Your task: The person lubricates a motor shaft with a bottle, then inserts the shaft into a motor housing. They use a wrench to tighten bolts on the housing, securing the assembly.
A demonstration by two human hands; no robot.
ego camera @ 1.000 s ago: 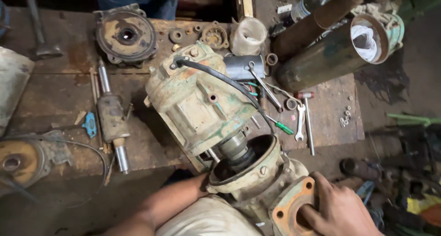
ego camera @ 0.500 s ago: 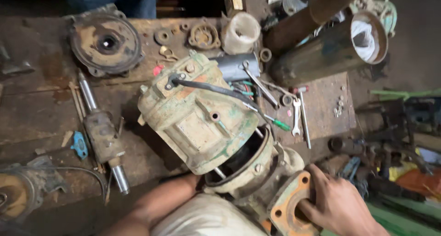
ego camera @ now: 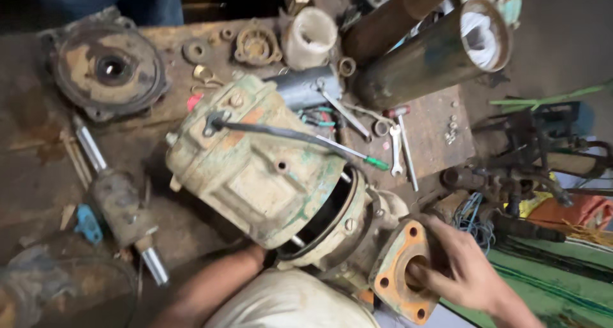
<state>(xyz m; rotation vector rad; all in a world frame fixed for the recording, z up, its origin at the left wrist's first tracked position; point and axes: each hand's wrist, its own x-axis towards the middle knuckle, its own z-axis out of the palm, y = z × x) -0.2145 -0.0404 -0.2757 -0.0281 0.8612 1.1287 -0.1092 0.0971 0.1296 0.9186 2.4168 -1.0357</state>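
Nearest the camera, a pale rounded cloth-covered shape [ego camera: 287, 302] hides the lower edge of the pump housing [ego camera: 332, 238]. The right hand [ego camera: 460, 274] grips the rusty orange flange [ego camera: 399, 270], fingers curled into its centre hole. The left hand is hidden under the motor; only the left forearm [ego camera: 211, 286] shows, so its fingers cannot be judged. The motor body [ego camera: 255, 165] lies tilted on the wooden bench [ego camera: 38, 168], pale green, chipped and rust-stained, its end seated in the housing ring. A black cable [ego camera: 268, 131] crosses its top. Beyond lie a rotor shaft [ego camera: 121, 203], spanners [ego camera: 396, 149], a round end cover [ego camera: 108, 66] and rusty pipes [ego camera: 428, 57].
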